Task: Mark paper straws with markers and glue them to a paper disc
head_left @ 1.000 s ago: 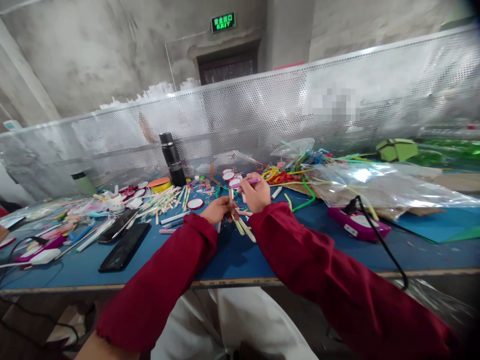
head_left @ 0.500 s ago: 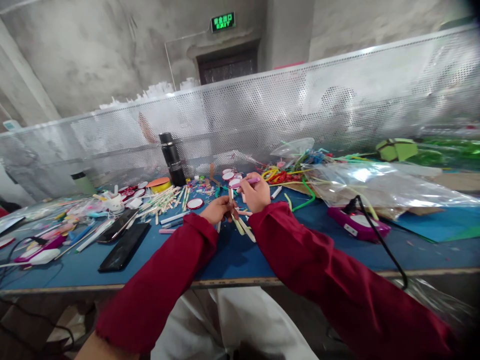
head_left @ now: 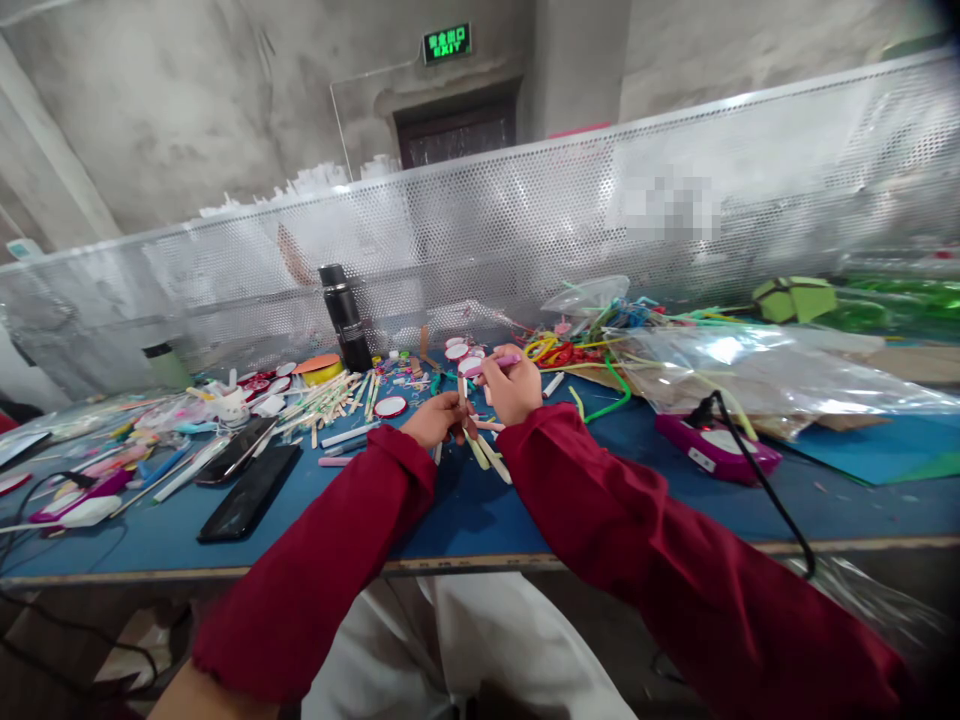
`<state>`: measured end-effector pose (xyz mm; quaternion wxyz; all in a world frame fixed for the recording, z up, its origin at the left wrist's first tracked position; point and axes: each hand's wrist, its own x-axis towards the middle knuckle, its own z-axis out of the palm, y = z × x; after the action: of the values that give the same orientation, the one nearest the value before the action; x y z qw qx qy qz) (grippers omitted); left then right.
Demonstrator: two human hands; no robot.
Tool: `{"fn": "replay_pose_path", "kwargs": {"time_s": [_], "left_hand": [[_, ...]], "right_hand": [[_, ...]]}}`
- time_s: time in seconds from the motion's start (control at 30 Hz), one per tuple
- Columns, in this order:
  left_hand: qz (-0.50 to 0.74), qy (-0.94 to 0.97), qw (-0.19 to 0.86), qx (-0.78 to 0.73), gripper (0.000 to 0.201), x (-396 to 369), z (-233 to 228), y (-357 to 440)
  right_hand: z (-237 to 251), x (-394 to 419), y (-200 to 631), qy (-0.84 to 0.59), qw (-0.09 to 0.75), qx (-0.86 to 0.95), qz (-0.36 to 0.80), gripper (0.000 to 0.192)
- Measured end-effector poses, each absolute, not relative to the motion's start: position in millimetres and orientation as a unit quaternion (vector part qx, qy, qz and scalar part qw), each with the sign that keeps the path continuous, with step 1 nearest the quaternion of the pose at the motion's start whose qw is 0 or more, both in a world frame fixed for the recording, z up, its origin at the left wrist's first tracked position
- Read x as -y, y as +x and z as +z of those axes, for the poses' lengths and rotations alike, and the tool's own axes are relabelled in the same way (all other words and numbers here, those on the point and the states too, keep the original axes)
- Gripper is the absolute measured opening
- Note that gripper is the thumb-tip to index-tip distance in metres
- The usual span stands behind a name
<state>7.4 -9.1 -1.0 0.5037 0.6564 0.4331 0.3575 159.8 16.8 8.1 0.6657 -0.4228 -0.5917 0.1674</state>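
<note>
My left hand (head_left: 431, 420) grips a small bundle of wooden craft sticks (head_left: 480, 447) that fan out below and to the right of it, just above the blue table (head_left: 465, 510). My right hand (head_left: 512, 385) is closed around a pink pen-like stick (head_left: 491, 364), whose tip points left toward the top of the upright stick in the left hand. The two hands almost touch. Both forearms wear dark red sleeves.
A black flask (head_left: 344, 317) stands behind loose sticks and round red-rimmed discs (head_left: 390, 406). Two dark phones (head_left: 247, 490) lie at the left, a purple glue gun (head_left: 712, 445) with black cable at the right, beside clear plastic bags (head_left: 750, 370). A perforated metal screen (head_left: 525, 230) closes the back.
</note>
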Motion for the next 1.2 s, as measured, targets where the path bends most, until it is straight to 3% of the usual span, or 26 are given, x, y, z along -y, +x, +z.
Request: {"fn": "replay_pose_path", "kwargs": {"time_s": [1.2], "left_hand": [[0.354, 0.667, 0.498, -0.426, 0.019, 10.4, 0.3, 6.6]], "right_hand": [[9.6, -18.0, 160.5, -0.419, 0.677, 0.585, 0.154, 0.013]]}}
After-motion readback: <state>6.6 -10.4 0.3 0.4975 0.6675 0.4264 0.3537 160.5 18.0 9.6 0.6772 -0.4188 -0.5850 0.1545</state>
